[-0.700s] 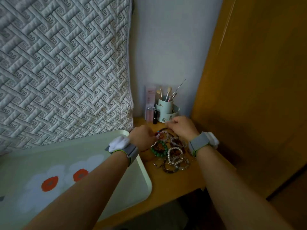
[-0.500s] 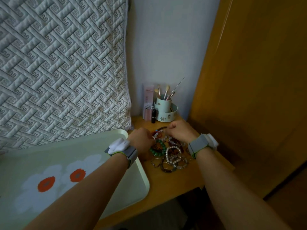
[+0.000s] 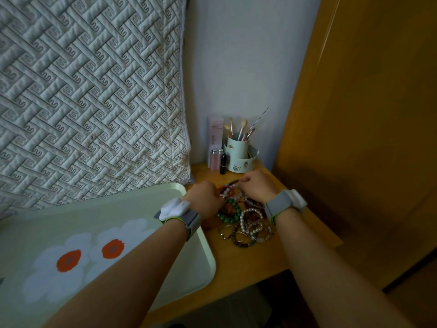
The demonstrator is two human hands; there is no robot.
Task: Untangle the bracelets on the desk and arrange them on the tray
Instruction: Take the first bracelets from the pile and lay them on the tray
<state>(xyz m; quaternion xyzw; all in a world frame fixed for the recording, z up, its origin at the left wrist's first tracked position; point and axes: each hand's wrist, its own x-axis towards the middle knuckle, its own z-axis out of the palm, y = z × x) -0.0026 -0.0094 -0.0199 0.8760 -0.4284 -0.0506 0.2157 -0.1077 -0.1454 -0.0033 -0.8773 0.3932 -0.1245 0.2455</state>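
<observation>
Left hand: my left hand (image 3: 205, 198) sits curled at the near-left edge of the pile, fingers tucked in among the beads; it seems to pinch a strand, but I cannot tell which one.
Right hand: my right hand (image 3: 256, 187) is curled at the far side of the pile, fingertips closed on a dark beaded strand (image 3: 233, 183) that runs between the two hands.
Bracelets: the tangle of bracelets (image 3: 246, 220) lies on the desk (image 3: 248, 259) directly under and just nearer me than both hands; a green beaded ring (image 3: 228, 215) is beside my left hand, pearl loops (image 3: 251, 215) beside my right wrist.
Tray: the tray (image 3: 201, 256) lies under my left forearm, nothing on it yet.
Handling: I judge these light, limp and prone to snagging; the cords could snap if yanked.
Where to hold: pinch one strand on its beads with each hand, close to where it crosses another, then ease it clear.
</observation>
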